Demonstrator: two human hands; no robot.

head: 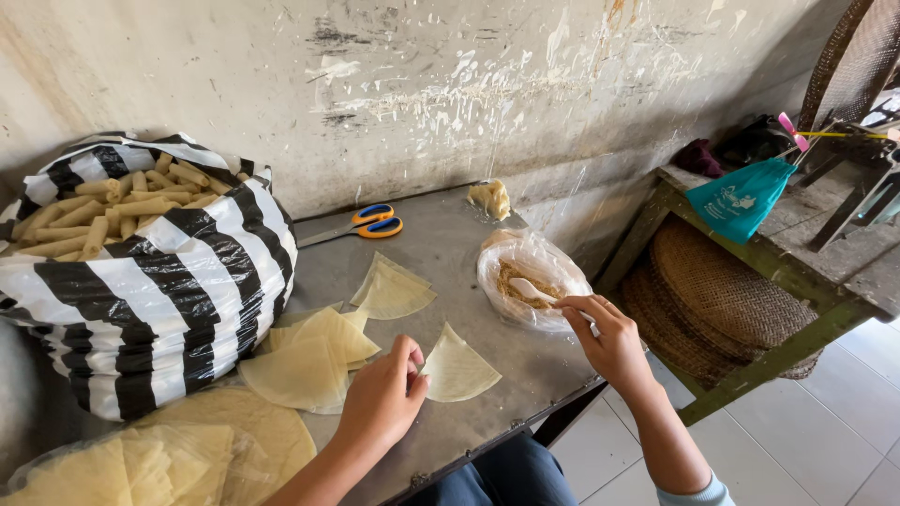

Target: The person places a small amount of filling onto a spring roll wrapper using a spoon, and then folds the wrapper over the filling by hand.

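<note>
My left hand (382, 398) rests on the metal table (487, 412), its fingertips pinching the corner of a pale triangular wrapper (457, 369). My right hand (611, 341) grips the handle of a white spoon (531, 290) that dips into the brownish filling inside a clear plastic bag (528, 279). More triangular wrappers (392, 290) lie spread across the table between the two hands and the striped bag.
A black-and-white striped bag (155, 290) full of rolled sticks (103, 214) stands at the left. Orange-and-blue scissors (367, 223) lie by the wall. Round wrapper sheets (234, 431) sit at the front left. A wooden bench (769, 253) with woven trays (722, 300) stands to the right.
</note>
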